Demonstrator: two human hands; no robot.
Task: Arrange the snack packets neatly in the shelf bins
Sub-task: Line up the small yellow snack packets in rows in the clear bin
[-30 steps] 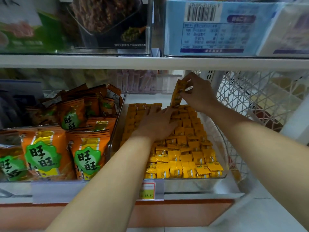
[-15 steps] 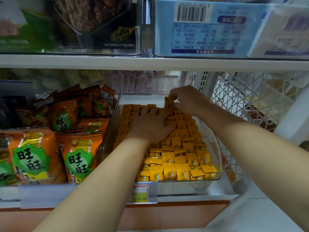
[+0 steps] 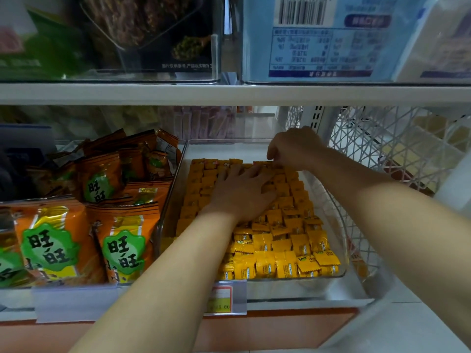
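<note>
Pressing down on the middle rows of small yellow packets (image 3: 280, 253), the left hand (image 3: 242, 192) lay flat with its fingers straight and slightly apart, probably to stop the overlapping rows from tipping while the other hand worked. The right hand (image 3: 295, 149) reached to the back edge of the clear bin (image 3: 342, 250), right of its middle. Its fingers were bent down and pinched on a back-row packet (image 3: 262, 163), seemingly to seat it in line with its neighbours. The packets filled the bin from its front wall nearly to the rear, leaving a bare strip along the back edge. Just left of the bin, larger orange snack bags (image 3: 122, 245) stood upright at the front edge and leaned loosely toward the back. A price tag (image 3: 221, 299) hung from the shelf's front edge below the clear bin. By my reading, the yellow rows were nearly complete, and the orange bags looked due for straightening.
</note>
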